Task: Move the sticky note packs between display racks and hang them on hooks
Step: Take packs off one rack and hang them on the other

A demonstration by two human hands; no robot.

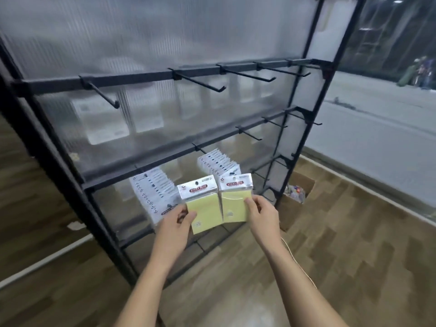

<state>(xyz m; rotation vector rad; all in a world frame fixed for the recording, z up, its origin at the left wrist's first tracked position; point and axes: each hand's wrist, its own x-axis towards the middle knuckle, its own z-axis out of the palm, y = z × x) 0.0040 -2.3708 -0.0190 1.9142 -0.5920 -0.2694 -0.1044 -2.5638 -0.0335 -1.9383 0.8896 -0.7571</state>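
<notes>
My left hand (175, 226) pinches the lower left corner of a yellow sticky note pack (204, 204) with a silver header card. My right hand (260, 214) grips a second yellow sticky note pack (233, 201) at its lower right edge. Both packs are held side by side, touching, in front of the black display rack (304, 128). Behind them, two rows of several packs hang on low hooks: a left row (153, 192) and a right row (219, 162). The upper hooks (200, 82) and the middle bar hooks (250, 134) are bare.
The rack's back is a translucent ribbed panel (165, 38) with blurred packs showing through from the other side. An open cardboard box (296, 192) sits on the wooden floor at the rack's right foot. A glass wall (382, 114) runs along the right.
</notes>
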